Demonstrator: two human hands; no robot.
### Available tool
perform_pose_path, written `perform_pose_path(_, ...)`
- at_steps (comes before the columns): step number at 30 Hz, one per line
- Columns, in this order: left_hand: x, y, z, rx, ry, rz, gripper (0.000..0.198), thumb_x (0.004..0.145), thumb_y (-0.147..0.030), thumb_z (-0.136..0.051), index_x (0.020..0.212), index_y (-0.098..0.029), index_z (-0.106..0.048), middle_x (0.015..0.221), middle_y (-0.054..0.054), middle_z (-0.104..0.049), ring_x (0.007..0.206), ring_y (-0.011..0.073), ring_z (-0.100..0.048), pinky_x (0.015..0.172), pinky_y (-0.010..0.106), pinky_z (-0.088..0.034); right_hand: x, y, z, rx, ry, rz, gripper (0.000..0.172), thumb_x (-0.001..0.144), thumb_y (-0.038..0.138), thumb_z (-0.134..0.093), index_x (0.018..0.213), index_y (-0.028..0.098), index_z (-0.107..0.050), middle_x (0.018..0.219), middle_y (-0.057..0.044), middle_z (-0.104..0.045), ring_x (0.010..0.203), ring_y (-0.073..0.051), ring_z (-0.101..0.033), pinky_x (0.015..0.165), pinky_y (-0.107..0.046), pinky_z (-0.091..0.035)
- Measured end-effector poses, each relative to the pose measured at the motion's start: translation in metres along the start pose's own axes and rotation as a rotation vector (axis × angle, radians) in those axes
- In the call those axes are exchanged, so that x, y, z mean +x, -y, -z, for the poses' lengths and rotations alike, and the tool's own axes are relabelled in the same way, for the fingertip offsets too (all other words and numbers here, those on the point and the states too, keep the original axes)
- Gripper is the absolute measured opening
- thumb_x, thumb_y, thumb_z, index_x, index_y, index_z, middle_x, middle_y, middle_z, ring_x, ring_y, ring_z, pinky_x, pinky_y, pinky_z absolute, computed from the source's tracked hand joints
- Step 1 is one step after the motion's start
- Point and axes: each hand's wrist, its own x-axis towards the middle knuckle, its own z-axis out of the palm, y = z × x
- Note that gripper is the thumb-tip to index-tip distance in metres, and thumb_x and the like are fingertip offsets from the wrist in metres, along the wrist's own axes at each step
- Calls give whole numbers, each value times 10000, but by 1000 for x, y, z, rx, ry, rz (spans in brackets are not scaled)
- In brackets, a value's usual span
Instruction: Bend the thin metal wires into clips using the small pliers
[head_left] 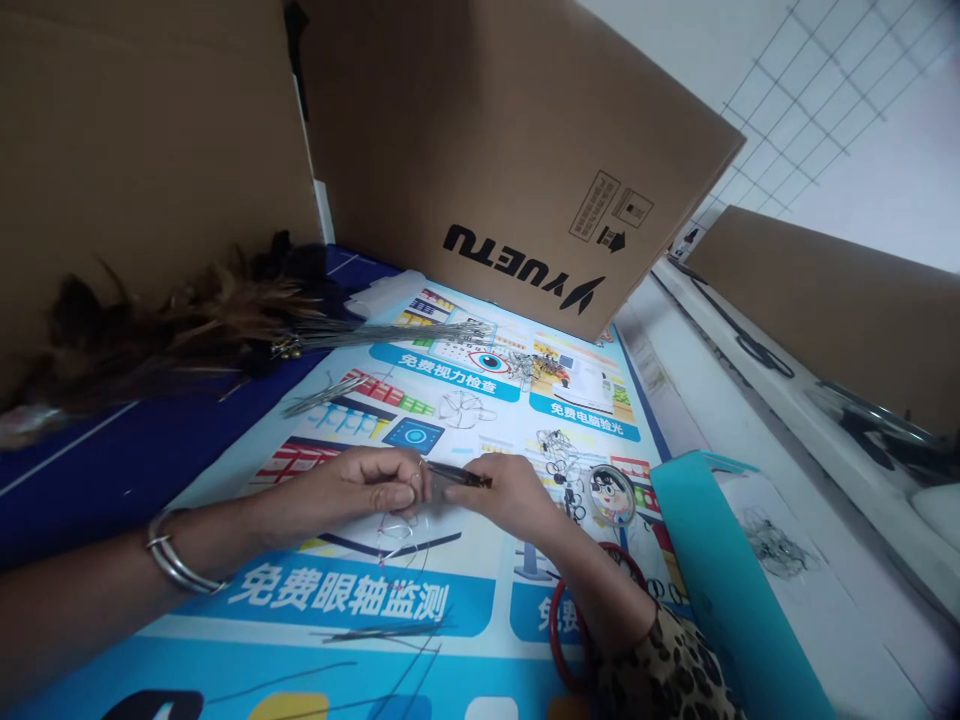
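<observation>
In the head view, my left hand [371, 483] pinches a piece of thin bent wire [397, 537], whose fine loops hang below the fingers. My right hand [510, 492] is closed around a pair of dark slim pliers [456, 474]. The pliers point left, and their tips meet the wire at my left fingertips. Exactly how the jaws sit on the wire is too small to tell. Both hands are above a printed blue and white sheet [322, 620]. Closer to me on the sheet lies a small bunch of straight wires [382, 633].
Behind the sheet stands a large cardboard box [510, 150]. Brown feathers [187, 310] lie at the left, beside a long wire bundle [397, 333]. To the right are black wire loops [559, 450], a round clear-rimmed roll [611, 495], a red ring [556, 625] and a teal box [727, 570].
</observation>
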Motion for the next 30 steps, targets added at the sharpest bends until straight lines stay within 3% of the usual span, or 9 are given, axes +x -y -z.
perform_pose_path(9,-1,0,0,-26,-5,44,249,913,-389,-591,807,-173,-652,812,21,-627,777,161,-567,722,255,-451,-1,3,0,-35,24,-40,331,809,403,-704,598,179,-583,570,61,-450,587,-84,-421,540,-233,-207)
perform_pose_path(18,2,-7,-5,-27,-121,182,260,879,-410,-622,784,-170,-647,707,13,-653,669,147,-568,629,242,-448,3,-8,0,-63,-90,-25,356,824,419,-681,595,174,-560,579,57,-453,577,-77,-406,537,-241,-194)
perform_pose_path(30,-6,-2,3,16,85,-68,278,946,-424,-561,847,-173,-630,865,42,-607,821,178,-571,761,281,-452,-4,-8,7,206,144,57,449,798,525,-662,591,171,-478,596,62,-356,598,-79,-358,539,-222,-233)
